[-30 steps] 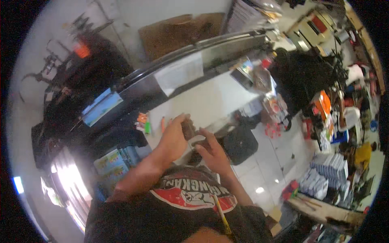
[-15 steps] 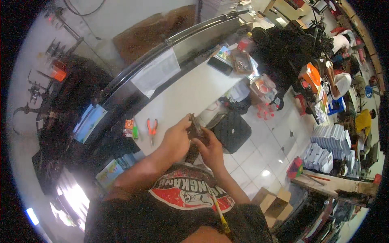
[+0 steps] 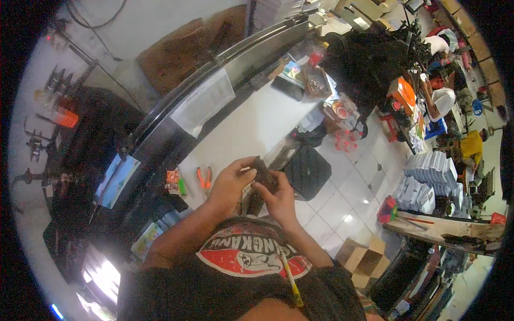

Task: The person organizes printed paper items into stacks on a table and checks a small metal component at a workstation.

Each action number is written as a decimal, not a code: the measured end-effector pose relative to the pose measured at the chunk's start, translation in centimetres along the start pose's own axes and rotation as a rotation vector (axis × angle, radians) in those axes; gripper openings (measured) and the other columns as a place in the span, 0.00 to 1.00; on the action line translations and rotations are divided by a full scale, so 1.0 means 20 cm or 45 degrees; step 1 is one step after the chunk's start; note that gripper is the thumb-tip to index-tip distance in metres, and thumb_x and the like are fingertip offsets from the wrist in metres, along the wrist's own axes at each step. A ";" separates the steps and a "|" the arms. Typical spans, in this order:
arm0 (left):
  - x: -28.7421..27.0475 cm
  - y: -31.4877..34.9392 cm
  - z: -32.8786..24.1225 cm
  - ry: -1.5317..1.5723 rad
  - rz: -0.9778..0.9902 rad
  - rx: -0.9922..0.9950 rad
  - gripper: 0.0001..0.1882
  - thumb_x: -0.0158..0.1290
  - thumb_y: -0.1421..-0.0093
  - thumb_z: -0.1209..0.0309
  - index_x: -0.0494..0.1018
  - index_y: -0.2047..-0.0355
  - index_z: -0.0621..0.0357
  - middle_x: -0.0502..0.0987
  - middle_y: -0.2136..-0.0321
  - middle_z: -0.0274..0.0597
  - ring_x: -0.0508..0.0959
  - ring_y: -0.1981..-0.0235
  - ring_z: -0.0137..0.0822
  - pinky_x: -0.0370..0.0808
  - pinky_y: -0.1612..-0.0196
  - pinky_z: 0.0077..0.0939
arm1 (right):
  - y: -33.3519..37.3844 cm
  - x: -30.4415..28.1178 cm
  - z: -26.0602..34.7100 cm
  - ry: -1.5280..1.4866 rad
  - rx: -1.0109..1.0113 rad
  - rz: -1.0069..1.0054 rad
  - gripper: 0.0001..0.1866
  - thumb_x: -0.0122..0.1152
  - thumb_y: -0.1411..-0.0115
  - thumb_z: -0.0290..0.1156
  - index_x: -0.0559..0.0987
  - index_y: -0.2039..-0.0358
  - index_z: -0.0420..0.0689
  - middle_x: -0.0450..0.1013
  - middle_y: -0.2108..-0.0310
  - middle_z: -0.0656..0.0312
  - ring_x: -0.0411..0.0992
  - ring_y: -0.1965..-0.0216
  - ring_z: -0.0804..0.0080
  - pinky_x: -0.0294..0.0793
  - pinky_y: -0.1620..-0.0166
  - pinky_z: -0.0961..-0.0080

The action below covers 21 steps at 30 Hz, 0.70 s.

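A tiled floor (image 3: 342,206) spreads over the right side, pale and glossy. To its left lies a white table (image 3: 235,128), slanting from the near left toward the far right, and a long dark panel (image 3: 176,128) runs along its far left edge. Beyond that panel, at the far left, is a large brown board (image 3: 193,45). Another person (image 3: 443,102), in a white top, is at the far right, well apart from the table. Nearest of all is the wearer's dark shirt (image 3: 230,289), with a red and white print. A black seat (image 3: 308,172) stands on the floor just right of the hands. Farther right are stacks of white bundles (image 3: 431,174), and on the near right sits an open cardboard box (image 3: 364,258).

A white sheet of paper (image 3: 203,104) lies against the dark panel. Both hands meet in front of the shirt, by the table's near right edge: the left hand (image 3: 231,181) and the right hand (image 3: 280,197) share one grip, fingers closed on a small dark brown piece (image 3: 262,170) between them. Its exact shape is hard to tell.

At the table's far end lies a dark phone (image 3: 287,87). Orange-handled pliers (image 3: 204,177) rest just left of the left hand; farther left is a small green item (image 3: 182,186).
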<state>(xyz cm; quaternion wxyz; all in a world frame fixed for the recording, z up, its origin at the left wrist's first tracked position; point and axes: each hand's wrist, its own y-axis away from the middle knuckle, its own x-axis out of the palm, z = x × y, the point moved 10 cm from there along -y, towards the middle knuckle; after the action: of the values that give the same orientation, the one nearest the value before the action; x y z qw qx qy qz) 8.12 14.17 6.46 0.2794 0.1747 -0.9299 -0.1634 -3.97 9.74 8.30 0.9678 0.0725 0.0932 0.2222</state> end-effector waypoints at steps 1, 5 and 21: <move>-0.02 -0.01 -0.01 0.003 0.003 -0.002 0.19 0.48 0.40 0.75 0.65 0.48 0.67 0.72 0.58 0.44 0.72 0.58 0.32 0.69 0.53 0.24 | -0.01 0.01 0.01 0.003 0.001 -0.002 0.20 0.66 0.48 0.31 0.70 0.59 0.37 0.74 0.68 0.53 0.73 0.66 0.71 0.72 0.62 0.74; -0.07 -0.03 -0.02 -0.089 0.031 0.009 0.19 0.51 0.41 0.73 0.66 0.50 0.67 0.74 0.60 0.43 0.73 0.59 0.31 0.70 0.54 0.23 | -0.03 0.07 -0.03 -0.067 0.078 0.058 0.21 0.66 0.48 0.31 0.70 0.57 0.37 0.74 0.66 0.55 0.73 0.64 0.72 0.72 0.60 0.75; -0.02 -0.08 -0.06 -0.388 0.142 0.002 0.20 0.52 0.42 0.73 0.66 0.50 0.67 0.73 0.57 0.43 0.72 0.55 0.32 0.69 0.53 0.25 | 0.00 0.11 -0.16 -0.476 0.207 0.164 0.23 0.56 0.41 0.34 0.67 0.48 0.36 0.73 0.61 0.57 0.71 0.60 0.74 0.70 0.55 0.77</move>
<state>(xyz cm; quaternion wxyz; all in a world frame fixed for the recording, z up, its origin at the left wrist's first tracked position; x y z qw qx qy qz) 9.52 12.67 6.64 0.1437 0.0962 -0.9699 -0.1714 -2.73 11.06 4.85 0.9431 0.1959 -0.0752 0.2579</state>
